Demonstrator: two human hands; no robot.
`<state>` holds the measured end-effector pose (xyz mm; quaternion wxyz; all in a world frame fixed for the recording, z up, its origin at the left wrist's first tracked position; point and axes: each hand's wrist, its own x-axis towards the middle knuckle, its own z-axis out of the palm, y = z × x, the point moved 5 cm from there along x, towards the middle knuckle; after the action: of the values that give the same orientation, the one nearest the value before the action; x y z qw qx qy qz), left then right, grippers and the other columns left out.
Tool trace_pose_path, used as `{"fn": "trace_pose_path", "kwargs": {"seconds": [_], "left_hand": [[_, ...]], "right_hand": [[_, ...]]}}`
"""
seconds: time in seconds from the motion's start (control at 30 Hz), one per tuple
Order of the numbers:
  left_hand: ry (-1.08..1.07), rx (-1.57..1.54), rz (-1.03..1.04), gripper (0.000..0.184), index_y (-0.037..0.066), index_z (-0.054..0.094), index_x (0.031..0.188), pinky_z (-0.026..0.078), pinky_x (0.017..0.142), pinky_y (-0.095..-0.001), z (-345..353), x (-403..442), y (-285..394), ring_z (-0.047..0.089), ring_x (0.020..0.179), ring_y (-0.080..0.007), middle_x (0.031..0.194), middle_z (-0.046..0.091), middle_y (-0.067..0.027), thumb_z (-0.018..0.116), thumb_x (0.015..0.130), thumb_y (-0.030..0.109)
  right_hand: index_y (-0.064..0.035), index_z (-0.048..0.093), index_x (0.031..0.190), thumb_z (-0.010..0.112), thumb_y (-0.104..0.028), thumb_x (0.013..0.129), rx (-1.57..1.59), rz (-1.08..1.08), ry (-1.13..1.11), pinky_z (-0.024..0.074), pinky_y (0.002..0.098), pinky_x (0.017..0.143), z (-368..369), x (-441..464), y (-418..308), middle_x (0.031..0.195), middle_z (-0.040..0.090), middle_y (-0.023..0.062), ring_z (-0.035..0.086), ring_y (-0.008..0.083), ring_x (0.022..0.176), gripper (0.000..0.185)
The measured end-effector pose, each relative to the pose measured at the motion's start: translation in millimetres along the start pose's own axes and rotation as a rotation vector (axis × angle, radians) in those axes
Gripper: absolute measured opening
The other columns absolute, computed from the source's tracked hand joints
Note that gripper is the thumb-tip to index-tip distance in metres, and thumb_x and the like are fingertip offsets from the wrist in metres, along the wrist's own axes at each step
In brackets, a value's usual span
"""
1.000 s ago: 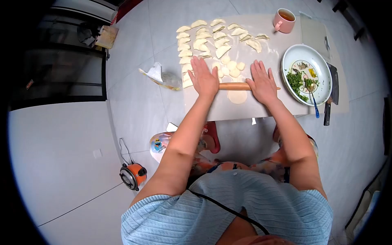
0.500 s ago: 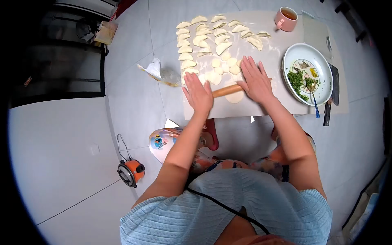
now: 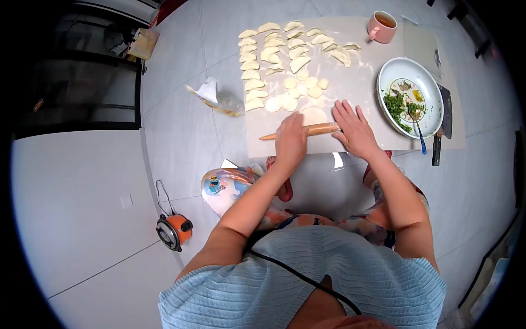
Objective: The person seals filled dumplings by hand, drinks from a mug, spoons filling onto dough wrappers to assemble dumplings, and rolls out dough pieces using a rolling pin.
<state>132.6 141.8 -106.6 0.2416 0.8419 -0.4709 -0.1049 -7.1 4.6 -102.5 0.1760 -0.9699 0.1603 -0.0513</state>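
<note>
A wooden rolling pin [image 3: 318, 129] lies across the near part of the pale work mat [image 3: 356, 143]. My left hand [image 3: 292, 140] is closed over its middle, and a tapered end sticks out to the left. At the pin's right end my right hand [image 3: 356, 130] rests with its palm down and its fingers spread. Just beyond the pin lies a flat round dough wrapper [image 3: 314, 114], partly covered by it. Small dough discs [image 3: 302, 89] and more wrappers [image 3: 281, 102] are past my left hand. Folded dumplings [image 3: 299, 52] stand in rows farther back.
To the right is a white bowl [image 3: 384, 109] with chopped greens and a spoon [image 3: 421, 140]. A cleaver [image 3: 436, 148] lies beside it. A pink cup [image 3: 382, 27] of tea stands at the back. An opened bag [image 3: 215, 98] is left of the mat; an orange-and-black appliance [image 3: 175, 231] is on the floor.
The rolling pin has come nearer to me and shifted, uncovering more of the wrapper beyond it. My left hand moved right, onto the pin's middle; my right hand moved slightly toward me.
</note>
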Motion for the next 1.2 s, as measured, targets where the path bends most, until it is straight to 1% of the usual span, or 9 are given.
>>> {"fn": "trace_pose_path", "kwargs": {"seconds": [0.07,0.13,0.33,0.5,0.6,0.8,0.93,1.0,1.2], "left_hand": [[-0.084,-0.165,0.020,0.043,-0.001,0.049,0.129,0.032,0.109,-0.0475,9,11,1,0.041,0.131,-0.0394,0.136,0.049,-0.0219,0.056,0.091,0.018],[-0.121,-0.178,0.341,0.041,-0.001,0.052,0.128,0.033,0.109,-0.0450,16,23,21,0.043,0.130,-0.0377,0.132,0.053,-0.0208,0.057,0.092,0.018],[-0.315,-0.091,0.374,0.049,0.002,0.045,0.136,0.028,0.114,-0.0440,3,-13,24,0.036,0.137,-0.0323,0.140,0.048,-0.0181,0.052,0.095,0.027],[-0.294,-0.056,0.429,0.043,0.004,0.050,0.133,0.032,0.111,-0.0434,-22,-26,-26,0.042,0.133,-0.0313,0.137,0.051,-0.0169,0.054,0.094,0.021],[-0.004,-0.094,0.323,0.022,0.006,0.066,0.108,0.046,0.091,-0.0432,-39,-4,-36,0.059,0.107,-0.0318,0.114,0.065,-0.0131,0.060,0.087,0.010],[0.331,0.197,0.049,0.018,0.004,0.067,0.093,0.046,0.081,-0.0426,-38,58,-29,0.058,0.088,-0.0310,0.085,0.062,-0.0121,0.071,0.078,0.012],[0.316,0.185,0.040,0.019,0.004,0.063,0.086,0.046,0.076,-0.0401,-36,65,-15,0.058,0.084,-0.0301,0.083,0.059,-0.0128,0.075,0.073,0.012],[0.073,-0.268,-0.057,0.019,0.004,0.060,0.083,0.047,0.075,-0.0383,-16,57,0,0.058,0.084,-0.0301,0.090,0.060,-0.0133,0.076,0.072,0.008],[0.136,-0.247,0.303,0.011,0.004,0.062,0.091,0.046,0.086,-0.0380,21,21,23,0.058,0.095,-0.0321,0.101,0.064,-0.0116,0.062,0.081,-0.002]], "right_hand": [[-0.0048,0.043,0.140,0.061,-0.022,0.089,0.015,-0.051,0.037,0.0196,0.0470,0.117,10,-8,-1,0.151,0.034,0.0128,0.026,0.0268,0.143,0.056],[-0.0055,0.059,0.119,0.060,-0.010,0.086,0.087,-0.109,0.159,0.0254,0.0469,0.114,6,-10,-7,0.146,0.042,0.0132,0.034,0.0274,0.140,0.034],[-0.0054,0.058,0.099,0.056,0.002,0.079,0.181,-0.114,0.114,0.0335,0.0450,0.107,-2,-7,-7,0.146,0.043,0.0133,0.036,0.0278,0.138,0.022],[-0.0062,0.059,0.102,0.054,0.006,0.076,0.161,-0.099,0.121,0.0379,0.0438,0.099,0,-8,-2,0.145,0.044,0.0134,0.037,0.0279,0.138,0.029],[-0.0068,0.060,0.102,0.055,0.008,0.075,0.151,-0.091,0.146,0.0387,0.0432,0.097,-2,-7,1,0.143,0.046,0.0133,0.040,0.0283,0.136,0.031],[-0.0066,0.061,0.100,0.057,0.010,0.072,0.183,-0.085,0.153,0.0388,0.0418,0.097,-9,-5,6,0.139,0.050,0.0137,0.044,0.0291,0.133,0.033],[-0.0060,0.062,0.097,0.058,0.008,0.073,0.202,-0.093,0.124,0.0393,0.0405,0.095,-16,-10,11,0.136,0.054,0.0137,0.049,0.0292,0.127,0.028],[-0.0061,0.062,0.096,0.059,0.007,0.073,0.226,-0.071,0.088,0.0396,0.0404,0.093,-27,-17,13,0.135,0.054,0.0135,0.051,0.0291,0.123,0.026],[-0.0075,0.063,0.092,0.062,0.002,0.076,0.231,-0.024,0.033,0.0398,0.0391,0.092,-36,-30,24,0.132,0.057,0.0128,0.055,0.0286,0.117,0.019]]}}
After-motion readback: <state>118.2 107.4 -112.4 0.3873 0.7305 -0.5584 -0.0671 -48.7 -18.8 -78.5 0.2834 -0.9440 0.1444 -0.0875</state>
